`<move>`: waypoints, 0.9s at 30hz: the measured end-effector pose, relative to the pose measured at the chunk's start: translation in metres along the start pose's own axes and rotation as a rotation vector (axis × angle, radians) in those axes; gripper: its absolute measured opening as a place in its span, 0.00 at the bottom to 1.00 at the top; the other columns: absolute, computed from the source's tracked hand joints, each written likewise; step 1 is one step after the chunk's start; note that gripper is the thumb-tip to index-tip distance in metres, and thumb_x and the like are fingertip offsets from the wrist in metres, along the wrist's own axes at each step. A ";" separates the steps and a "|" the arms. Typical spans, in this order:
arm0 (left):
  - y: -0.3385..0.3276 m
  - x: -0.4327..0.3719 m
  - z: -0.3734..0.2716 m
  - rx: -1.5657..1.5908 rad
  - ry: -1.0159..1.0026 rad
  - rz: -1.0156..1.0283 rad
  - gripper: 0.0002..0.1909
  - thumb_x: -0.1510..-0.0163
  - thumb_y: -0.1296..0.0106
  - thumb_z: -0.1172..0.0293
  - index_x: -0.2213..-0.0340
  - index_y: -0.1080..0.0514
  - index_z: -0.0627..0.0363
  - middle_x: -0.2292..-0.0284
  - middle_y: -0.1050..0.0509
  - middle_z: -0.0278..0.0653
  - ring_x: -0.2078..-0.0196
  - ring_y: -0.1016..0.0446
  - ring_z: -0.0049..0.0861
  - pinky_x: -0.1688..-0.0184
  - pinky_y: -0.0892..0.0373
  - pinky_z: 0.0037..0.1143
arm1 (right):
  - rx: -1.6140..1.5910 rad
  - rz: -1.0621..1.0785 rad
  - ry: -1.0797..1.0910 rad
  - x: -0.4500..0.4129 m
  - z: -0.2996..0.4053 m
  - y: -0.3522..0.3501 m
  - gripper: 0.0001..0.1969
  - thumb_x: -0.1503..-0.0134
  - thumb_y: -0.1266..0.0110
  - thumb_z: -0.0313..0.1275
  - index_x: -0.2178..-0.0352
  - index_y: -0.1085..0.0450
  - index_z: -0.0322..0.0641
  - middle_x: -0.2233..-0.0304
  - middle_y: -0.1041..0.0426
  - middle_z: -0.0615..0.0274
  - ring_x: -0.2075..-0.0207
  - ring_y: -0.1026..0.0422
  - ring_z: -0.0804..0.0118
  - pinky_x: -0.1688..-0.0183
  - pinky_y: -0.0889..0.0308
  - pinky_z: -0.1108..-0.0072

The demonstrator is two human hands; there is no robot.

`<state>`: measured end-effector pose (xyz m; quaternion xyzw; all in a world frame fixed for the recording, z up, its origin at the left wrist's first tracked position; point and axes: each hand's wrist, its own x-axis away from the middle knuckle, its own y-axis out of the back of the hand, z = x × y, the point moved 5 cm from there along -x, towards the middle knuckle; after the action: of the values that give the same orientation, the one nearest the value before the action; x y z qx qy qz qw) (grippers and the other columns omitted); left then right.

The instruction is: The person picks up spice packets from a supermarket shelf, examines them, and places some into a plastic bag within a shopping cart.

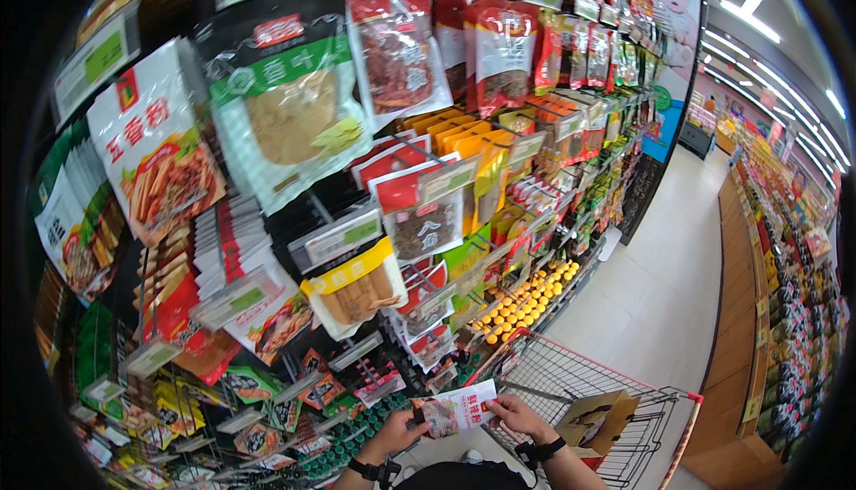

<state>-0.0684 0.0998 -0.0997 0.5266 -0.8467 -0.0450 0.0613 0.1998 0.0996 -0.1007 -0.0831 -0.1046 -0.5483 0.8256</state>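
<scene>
A white spice-powder packet (458,411) with red writing and a food picture is stretched between my two hands. My left hand (399,430) pinches its picture end, while my right hand (518,415) grips the opposite end. Straps with small devices circle both wrists. Just ahead of the hands hang more seasoning packets, among them a yellow-topped bag of brown bark pieces (358,286) and a red-and-white bag of dark spice (422,219). Higher up is a large green-and-clear bag of dried leaves (291,115).
A wire shopping cart (535,364) with red trim stands close by my right arm, a cardboard box (598,423) inside it. Metal hooks with price tags (338,236) jut from the rack. Beyond the cart runs a pale floor aisle (642,276), bordered by a wood-sided display (732,303) of packaged goods.
</scene>
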 end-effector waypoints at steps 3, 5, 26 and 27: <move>0.008 0.003 -0.022 -0.031 -0.135 -0.187 0.13 0.47 0.42 0.67 0.64 0.25 0.65 0.72 0.23 0.41 0.69 0.25 0.20 0.66 0.30 0.24 | 0.037 -0.024 0.047 -0.010 0.016 -0.007 0.14 0.37 0.51 0.35 0.58 0.32 0.33 0.74 0.27 0.63 0.75 0.28 0.74 0.70 0.30 0.81; 0.016 0.000 -0.063 -0.351 -0.202 -0.312 0.11 0.49 0.42 0.69 0.67 0.26 0.64 0.70 0.24 0.42 0.72 0.25 0.28 0.68 0.30 0.26 | 0.037 -0.206 0.118 -0.018 0.012 -0.004 0.19 0.39 0.47 0.34 0.52 0.40 0.35 0.68 0.29 0.60 0.71 0.27 0.73 0.69 0.30 0.81; -0.004 0.040 -0.178 -0.797 -0.484 0.061 0.29 0.59 0.36 0.46 0.56 0.27 0.44 0.47 0.37 0.40 0.45 0.38 0.40 0.46 0.40 0.40 | -0.212 0.164 0.172 0.009 0.050 -0.073 0.25 0.45 0.41 0.28 0.47 0.36 0.35 0.50 0.30 0.62 0.49 0.33 0.67 0.44 0.39 0.73; 0.004 0.043 -0.171 -0.831 -0.402 0.011 0.31 0.58 0.37 0.47 0.55 0.29 0.49 0.48 0.36 0.42 0.46 0.37 0.41 0.46 0.40 0.40 | -0.137 0.117 0.138 0.010 0.055 -0.073 0.23 0.44 0.41 0.30 0.48 0.35 0.35 0.51 0.29 0.62 0.51 0.32 0.68 0.46 0.38 0.74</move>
<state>-0.0646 0.0611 0.0720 0.4338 -0.7548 -0.4813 0.1020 0.1318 0.0764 -0.0434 -0.1074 -0.0046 -0.5092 0.8539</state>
